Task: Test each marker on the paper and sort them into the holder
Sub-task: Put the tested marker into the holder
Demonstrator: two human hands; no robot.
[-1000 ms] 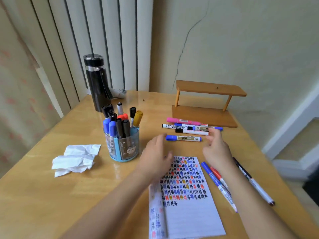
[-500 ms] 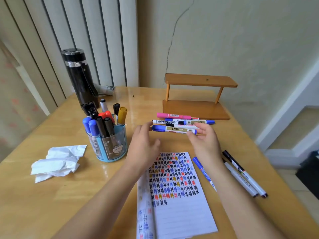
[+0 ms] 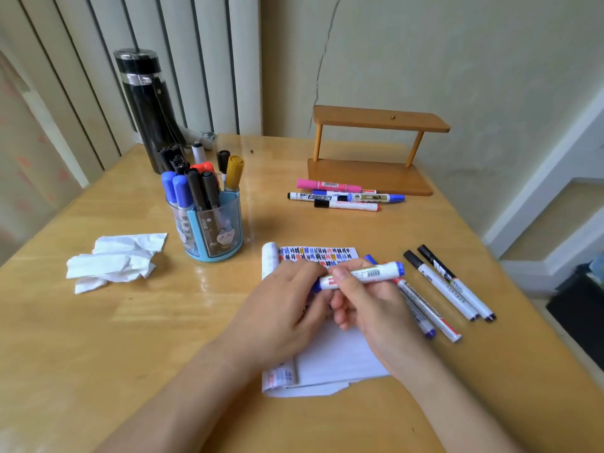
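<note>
My right hand [image 3: 369,305] and my left hand [image 3: 281,308] both grip a blue-capped white marker [image 3: 362,275], held level over the paper [image 3: 340,358]. My left fingers close on its blue end at the left. The paper's top is filled with rows of coloured marks. A blue holder [image 3: 212,230] with several markers stands to the left. More markers [image 3: 343,197] lie in a heap further back. Several others [image 3: 447,282] lie to the right of the paper.
A crumpled white tissue [image 3: 114,259] lies at the left. A black flask [image 3: 147,106] stands behind the holder. A small wooden shelf [image 3: 372,148] sits at the back by the wall. The table's right edge runs close to the loose markers.
Both hands have drawn back from the far heap with the blue marker and now hold it low over the paper. The camera view has tilted down.
</note>
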